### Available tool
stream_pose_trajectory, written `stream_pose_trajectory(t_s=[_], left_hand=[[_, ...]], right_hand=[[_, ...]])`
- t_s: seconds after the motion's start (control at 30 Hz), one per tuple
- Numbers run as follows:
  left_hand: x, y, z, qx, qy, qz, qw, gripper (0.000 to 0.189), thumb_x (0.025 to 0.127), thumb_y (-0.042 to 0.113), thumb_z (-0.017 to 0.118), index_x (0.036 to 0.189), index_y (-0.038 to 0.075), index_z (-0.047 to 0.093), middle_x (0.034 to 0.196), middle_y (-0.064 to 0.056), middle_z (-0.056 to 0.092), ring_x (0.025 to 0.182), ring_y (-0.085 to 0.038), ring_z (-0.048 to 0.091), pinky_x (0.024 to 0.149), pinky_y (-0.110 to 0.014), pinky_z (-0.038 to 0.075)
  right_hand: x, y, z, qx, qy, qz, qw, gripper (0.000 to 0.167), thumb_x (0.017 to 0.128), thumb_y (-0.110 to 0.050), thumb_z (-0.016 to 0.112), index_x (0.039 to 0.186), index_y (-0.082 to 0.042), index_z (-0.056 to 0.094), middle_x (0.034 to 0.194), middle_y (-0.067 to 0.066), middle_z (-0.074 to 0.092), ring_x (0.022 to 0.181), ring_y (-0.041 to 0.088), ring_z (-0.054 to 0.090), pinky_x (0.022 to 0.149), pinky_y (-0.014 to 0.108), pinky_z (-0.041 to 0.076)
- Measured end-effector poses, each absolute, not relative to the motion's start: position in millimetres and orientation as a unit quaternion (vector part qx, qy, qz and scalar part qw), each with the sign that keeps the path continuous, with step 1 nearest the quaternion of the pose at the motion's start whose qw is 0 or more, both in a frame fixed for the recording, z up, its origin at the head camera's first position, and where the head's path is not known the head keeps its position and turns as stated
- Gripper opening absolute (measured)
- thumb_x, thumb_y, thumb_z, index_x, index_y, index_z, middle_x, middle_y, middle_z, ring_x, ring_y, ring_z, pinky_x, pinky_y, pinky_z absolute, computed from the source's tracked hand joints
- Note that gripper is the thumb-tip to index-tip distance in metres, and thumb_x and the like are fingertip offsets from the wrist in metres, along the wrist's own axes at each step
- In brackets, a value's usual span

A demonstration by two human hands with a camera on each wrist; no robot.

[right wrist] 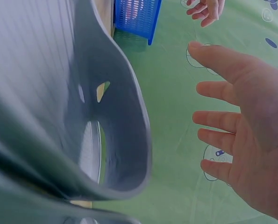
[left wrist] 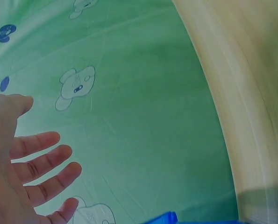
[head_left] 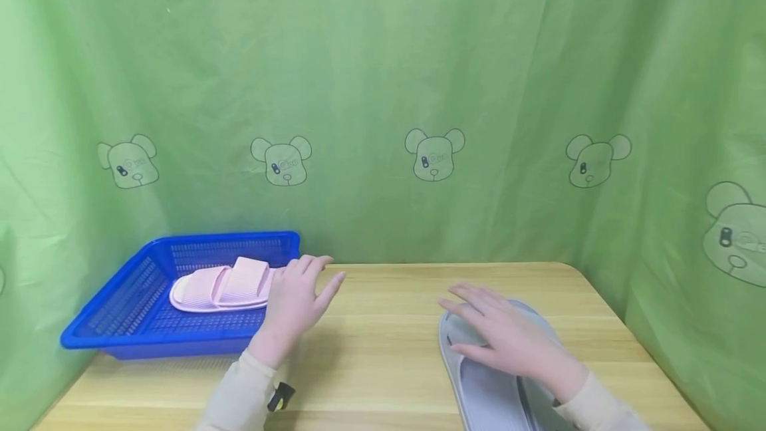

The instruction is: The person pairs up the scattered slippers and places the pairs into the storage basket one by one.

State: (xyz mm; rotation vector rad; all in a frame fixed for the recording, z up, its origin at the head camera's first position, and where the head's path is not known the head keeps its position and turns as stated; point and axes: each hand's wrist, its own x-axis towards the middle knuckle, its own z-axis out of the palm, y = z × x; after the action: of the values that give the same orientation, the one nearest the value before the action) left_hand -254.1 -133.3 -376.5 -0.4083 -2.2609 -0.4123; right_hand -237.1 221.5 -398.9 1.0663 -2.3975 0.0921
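Two bare hands are held out over a wood-grain worktop [head_left: 371,338], both empty; the left hand [head_left: 294,301] hovers at the right end of a blue basket [head_left: 179,346], its grip slack, with thumb and fingers spread apart and nothing between them; pink slippers [head_left: 236,288] lie inside that basket, their right end partly hidden behind the hand; the right hand [head_left: 509,334] is above a pair of grey slippers [head_left: 487,394], its grip likewise loose, fingers extended and parted, with hold of nothing; the right wrist view shows clear space between that palm and the grey slippers; these sit side by side on the right part of the worktop, well apart from the basket, which stands at the left end; pale sleeves [head_left: 239,394] cover the forearms; a green curtain [head_left: 359,72] printed with bear heads hangs behind and at both sides.
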Motion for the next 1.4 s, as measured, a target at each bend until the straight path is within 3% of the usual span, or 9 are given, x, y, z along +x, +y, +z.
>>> stream_pose_trajectory(t_s=[0.07, 0.17, 0.27, 0.57, 0.8, 0.9, 1.03, 1.4], left_hand=[[-252, -130, -378, -0.165, -0.89, -0.162, 0.394, 0.038, 0.088, 0.042, 0.067, 0.11, 0.012, 0.069, 0.1, -0.005, 0.072, 0.093, -0.026, 0.066, 0.079, -0.043, 0.048], [-250, -125, -379, -0.174, -0.888, -0.159, 0.394, 0.037, 0.088, 0.041, 0.068, 0.11, 0.011, 0.069, 0.099, -0.004, 0.072, 0.093, -0.026, 0.066, 0.078, -0.043, 0.048], [-248, -120, -381, -0.181, -0.888, -0.156, 0.392, 0.037, 0.088, 0.042, 0.067, 0.11, 0.012, 0.069, 0.099, -0.003, 0.072, 0.093, -0.025, 0.066, 0.079, -0.043, 0.049], [-245, -107, -387, -0.192, -0.895, -0.152, 0.373, 0.04, 0.089, 0.045, 0.065, 0.114, 0.014, 0.068, 0.107, -0.003, 0.071, 0.101, -0.025, 0.066, 0.08, -0.042, 0.049], [-242, -97, -392, -0.219, -0.889, -0.132, 0.381, 0.042, 0.087, 0.047, 0.066, 0.114, 0.014, 0.067, 0.104, -0.002, 0.071, 0.098, -0.024, 0.065, 0.079, -0.039, 0.048], [-241, -92, -396, -0.227, -0.888, -0.127, 0.379, 0.041, 0.088, 0.048, 0.065, 0.113, 0.016, 0.067, 0.103, 0.0, 0.071, 0.097, -0.022, 0.065, 0.079, -0.038, 0.048], [-240, -85, -400, -0.235, -0.896, -0.126, 0.354, 0.043, 0.09, 0.051, 0.061, 0.116, 0.017, 0.066, 0.107, 0.0, 0.071, 0.1, -0.021, 0.065, 0.082, -0.04, 0.049], [-235, -67, -404, -0.263, -0.916, -0.135, 0.272, 0.049, 0.095, 0.056, 0.05, 0.125, 0.019, 0.061, 0.114, 0.0, 0.067, 0.108, -0.021, 0.062, 0.091, -0.042, 0.048]], right_hand=[[-237, 225, -399, 0.391, -0.883, 0.03, 0.258, 0.07, 0.082, -0.052, 0.07, 0.141, -0.02, 0.051, 0.146, 0.01, 0.051, 0.132, 0.031, 0.05, 0.112, 0.047, 0.034], [-236, 229, -400, 0.392, -0.881, 0.031, 0.263, 0.069, 0.081, -0.05, 0.072, 0.139, -0.02, 0.053, 0.145, 0.01, 0.052, 0.131, 0.031, 0.051, 0.122, 0.032, 0.015], [-236, 233, -400, 0.397, -0.876, 0.029, 0.272, 0.069, 0.078, -0.048, 0.074, 0.137, -0.019, 0.055, 0.143, 0.011, 0.053, 0.13, 0.032, 0.052, 0.119, 0.017, -0.005], [-238, 246, -404, 0.399, -0.872, 0.035, 0.282, 0.069, 0.077, -0.049, 0.074, 0.135, -0.015, 0.057, 0.138, 0.016, 0.056, 0.126, 0.036, 0.052, 0.118, 0.017, -0.008], [-243, 255, -402, 0.393, -0.875, 0.051, 0.277, 0.07, 0.077, -0.049, 0.075, 0.136, -0.015, 0.056, 0.137, 0.016, 0.056, 0.126, 0.036, 0.052, 0.119, 0.016, -0.003], [-245, 260, -401, 0.383, -0.883, 0.053, 0.267, 0.07, 0.078, -0.05, 0.074, 0.136, -0.015, 0.056, 0.139, 0.016, 0.055, 0.126, 0.037, 0.052, 0.121, 0.036, 0.018], [-247, 269, -401, 0.368, -0.895, 0.062, 0.245, 0.07, 0.079, -0.05, 0.073, 0.137, -0.015, 0.055, 0.14, 0.017, 0.053, 0.126, 0.037, 0.052, 0.101, 0.057, 0.039], [-256, 286, -405, 0.335, -0.921, 0.106, 0.17, 0.073, 0.082, -0.056, 0.069, 0.141, -0.017, 0.052, 0.142, 0.017, 0.052, 0.127, 0.041, 0.051, 0.1, 0.062, 0.04]])
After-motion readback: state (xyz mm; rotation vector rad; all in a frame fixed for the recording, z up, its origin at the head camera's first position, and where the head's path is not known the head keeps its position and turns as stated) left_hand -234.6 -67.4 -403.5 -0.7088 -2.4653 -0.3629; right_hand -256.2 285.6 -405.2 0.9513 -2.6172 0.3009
